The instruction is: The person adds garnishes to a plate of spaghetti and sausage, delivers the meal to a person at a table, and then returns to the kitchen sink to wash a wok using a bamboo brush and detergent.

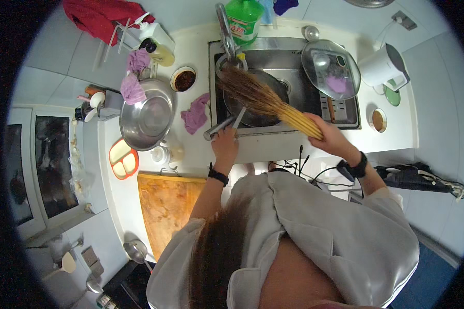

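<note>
A bamboo pot brush (273,105) with a yellow bundled handle is in my right hand (331,138), fingers closed round the handle's end. Its brown bristles slant up and left over a dark wok (260,119) in the sink (294,57), hiding part of it. The wok's metal handle (217,129) sticks out over the sink's front left edge. My left hand (225,146) is closed at this handle. A thin pale strip (238,117) rises beside those fingers; I cannot tell what it is. Behind the bristles stands the tap (226,31).
A glass lid (322,67) leans over the sink's right side, near a white kettle (381,66). Left are a steel basin (148,116), a purple cloth (195,114), a bowl of dark sauce (184,80) and a wooden board (170,206). A green bottle (244,21) stands behind.
</note>
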{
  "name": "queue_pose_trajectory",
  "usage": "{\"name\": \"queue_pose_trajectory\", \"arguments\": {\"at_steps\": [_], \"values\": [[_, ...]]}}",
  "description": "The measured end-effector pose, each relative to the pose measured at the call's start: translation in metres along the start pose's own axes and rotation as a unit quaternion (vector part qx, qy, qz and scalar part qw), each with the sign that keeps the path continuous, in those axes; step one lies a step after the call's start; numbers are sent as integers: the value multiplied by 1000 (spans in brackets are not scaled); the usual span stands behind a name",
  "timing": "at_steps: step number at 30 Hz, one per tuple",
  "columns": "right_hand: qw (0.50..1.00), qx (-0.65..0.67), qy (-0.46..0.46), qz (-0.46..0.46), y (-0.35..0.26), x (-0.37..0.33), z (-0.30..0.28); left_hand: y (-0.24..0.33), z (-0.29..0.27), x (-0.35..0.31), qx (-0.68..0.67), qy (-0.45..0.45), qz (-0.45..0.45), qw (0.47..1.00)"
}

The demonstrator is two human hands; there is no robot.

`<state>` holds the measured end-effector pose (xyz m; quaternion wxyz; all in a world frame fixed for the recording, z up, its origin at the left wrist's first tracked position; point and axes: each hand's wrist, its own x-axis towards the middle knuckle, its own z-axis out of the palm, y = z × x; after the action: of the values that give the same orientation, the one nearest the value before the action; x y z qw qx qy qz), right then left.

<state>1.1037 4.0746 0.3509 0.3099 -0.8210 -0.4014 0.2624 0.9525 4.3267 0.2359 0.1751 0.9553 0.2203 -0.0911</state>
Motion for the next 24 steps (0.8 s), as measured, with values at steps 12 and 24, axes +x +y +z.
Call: {"name": "queue_pose_trajectory", "arguments": {"at_steps": [12,24], "values": [[958,-243,-43,143,124,100,75,-22,57,17,-27,-30,-7,999],[975,-125,-45,176,66,62,-8,-53,42,1,-867,-378,-277,171]]}}
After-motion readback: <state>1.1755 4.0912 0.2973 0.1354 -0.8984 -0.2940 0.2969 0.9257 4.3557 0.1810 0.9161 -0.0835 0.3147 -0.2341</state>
